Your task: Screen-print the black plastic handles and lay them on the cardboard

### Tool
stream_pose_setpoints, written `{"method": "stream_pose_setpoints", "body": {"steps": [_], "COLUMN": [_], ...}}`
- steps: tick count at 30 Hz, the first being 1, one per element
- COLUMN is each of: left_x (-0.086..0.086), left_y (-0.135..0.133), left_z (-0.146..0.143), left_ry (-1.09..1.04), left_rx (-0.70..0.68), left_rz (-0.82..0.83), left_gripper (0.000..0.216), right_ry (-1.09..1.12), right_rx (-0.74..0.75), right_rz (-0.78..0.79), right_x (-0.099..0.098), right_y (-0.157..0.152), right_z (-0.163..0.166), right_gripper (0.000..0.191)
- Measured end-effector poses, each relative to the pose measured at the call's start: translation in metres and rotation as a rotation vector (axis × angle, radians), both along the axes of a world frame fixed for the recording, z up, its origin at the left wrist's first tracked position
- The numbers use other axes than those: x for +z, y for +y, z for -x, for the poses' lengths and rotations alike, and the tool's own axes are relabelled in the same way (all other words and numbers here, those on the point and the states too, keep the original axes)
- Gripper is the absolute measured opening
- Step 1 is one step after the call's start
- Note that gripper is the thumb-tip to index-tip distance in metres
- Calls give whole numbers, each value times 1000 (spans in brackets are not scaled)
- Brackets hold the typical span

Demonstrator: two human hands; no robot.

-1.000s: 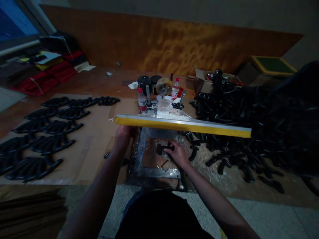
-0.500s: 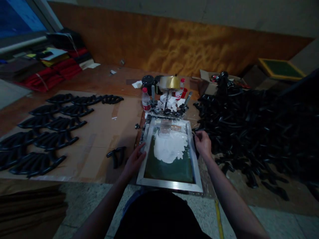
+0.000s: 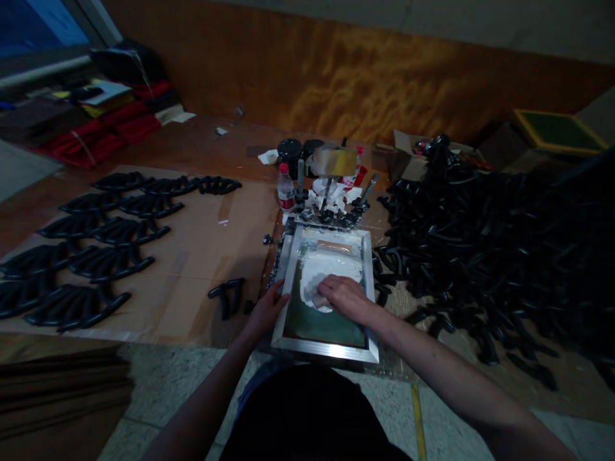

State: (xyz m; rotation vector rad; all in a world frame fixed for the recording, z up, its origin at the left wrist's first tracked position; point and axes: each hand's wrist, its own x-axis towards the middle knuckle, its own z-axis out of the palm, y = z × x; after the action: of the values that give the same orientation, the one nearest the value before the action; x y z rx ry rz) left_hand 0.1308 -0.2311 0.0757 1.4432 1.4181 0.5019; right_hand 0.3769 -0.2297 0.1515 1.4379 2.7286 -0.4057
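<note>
In front of me lies a screen printing frame (image 3: 327, 349) with a metal border and green mesh. White ink (image 3: 331, 264) covers the upper middle of the mesh. My right hand (image 3: 343, 296) is over the mesh, its fingers closed round a small flat scraper (image 3: 319, 293), blurred and partly hidden, that is in the ink. My left hand (image 3: 270, 308) grips the left border, thumb and fingers at its edge. A wooden strip (image 3: 335, 246) lies across the top of the mesh. Left of my left hand are a few loose black curved handles (image 3: 233, 296).
Fanned rows of black handles (image 3: 110, 262) lie on cardboard (image 3: 202, 256) at left. A large heap of similar handles (image 3: 461, 243) fills the right side. Behind the frame are a hinge clamp (image 3: 331, 216), a bottle (image 3: 285, 192) and dark tubs (image 3: 289, 150).
My right hand has moved from the frame's right edge onto the mesh and taken hold of the scraper, which is now lower on the ink. The frame's near end has dropped.
</note>
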Motion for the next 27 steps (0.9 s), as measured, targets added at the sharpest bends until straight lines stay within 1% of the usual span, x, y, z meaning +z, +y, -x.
{"method": "stream_pose_setpoints", "body": {"steps": [1, 2, 3, 5, 7, 8, 10, 12, 14, 16, 18, 20, 21, 22, 24, 25, 26, 27], "left_x": [0, 0, 0, 1, 3, 3, 5, 6, 9, 16, 29, 49, 62, 74, 100, 112, 123, 132], "left_y": [0, 0, -1, -1, -2, -2, -2, -2, -1, 0, 1, 2, 3, 4, 10, 15, 22, 29], "left_z": [0, -1, -1, -1, -1, -2, -2, -3, -2, -1, 0, 1, 1, 1, -2, -4, -7, -11], "left_ry": [-2, -6, -10, -11, -15, -10, 0, 12, 14, -10, -71, -137, -156, -157, -143, -160, -207, -276], "left_rx": [3, 4, 5, 14, 20, 23, 29, 37, 38, 31, 27, 59, 86, 117, 155, 156, 160, 159], "left_rz": [-3, -5, -6, -13, -12, -12, -8, -4, 1, 20, 46, 33, 11, -18, -67, -95, -142, -204], "left_gripper": [67, 67, 67, 67, 66, 66, 66, 66, 66, 67, 71, 68, 63, 57, 51, 51, 52, 52], "right_ry": [18, 34, 46, 61, 74, 79, 92, 116, 150, 183, 204, 243, 286, 344, 463, 484, 470, 434], "right_rx": [70, 103, 100, 17, -60, -68, -25, 17, -15, -127, -268, -387, -441, -505, -683, -784, -871, -927], "right_rz": [17, 37, 48, 19, -60, -94, -111, -78, -45, -50, -88, -135, -159, -190, -267, -297, -316, -316], "right_x": [2, 5, 6, 5, -2, -7, -16, -19, -14, -2, 13, 26, 31, 35, 34, 31, 24, 16], "right_y": [-4, -6, -4, 0, 0, -3, -13, -21, -17, 1, 28, 55, 66, 72, 74, 68, 60, 49], "right_z": [-3, -5, -6, -4, -1, 1, 1, 0, 0, 4, 3, -11, -25, -42, -84, -103, -118, -128], "right_gripper": [18, 17, 16, 16, 17, 19, 23, 24, 21, 26, 42, 55, 55, 51, 41, 40, 40, 41]}}
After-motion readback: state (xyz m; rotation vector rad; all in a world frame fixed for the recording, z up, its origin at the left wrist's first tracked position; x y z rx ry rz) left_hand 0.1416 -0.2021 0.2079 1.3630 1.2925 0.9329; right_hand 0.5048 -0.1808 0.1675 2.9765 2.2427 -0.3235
